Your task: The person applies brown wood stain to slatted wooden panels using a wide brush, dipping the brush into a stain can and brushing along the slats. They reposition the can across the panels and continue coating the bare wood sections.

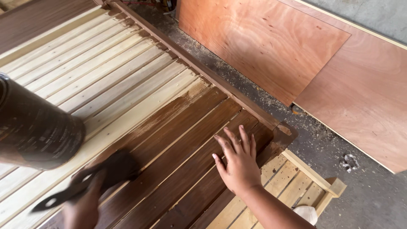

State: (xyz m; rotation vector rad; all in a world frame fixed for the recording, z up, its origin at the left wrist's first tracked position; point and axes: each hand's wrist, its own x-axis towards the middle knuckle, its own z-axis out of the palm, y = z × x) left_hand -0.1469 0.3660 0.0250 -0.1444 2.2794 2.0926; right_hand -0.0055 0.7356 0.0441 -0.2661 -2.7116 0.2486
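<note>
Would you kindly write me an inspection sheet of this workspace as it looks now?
Surface: slatted wooden panel, part stained dark brown, the rest pale bare wood.
Job's things: brush, blurred, on the stained slats; dark can at the left edge.
Clutter: sawdust and a crumpled scrap on the floor.
Hands: right hand flat, fingers spread, on the stained slats; left hand grips the brush.
Cables: nothing seen.
Surroundings: two reddish plywood sheets lying on the concrete floor.
</note>
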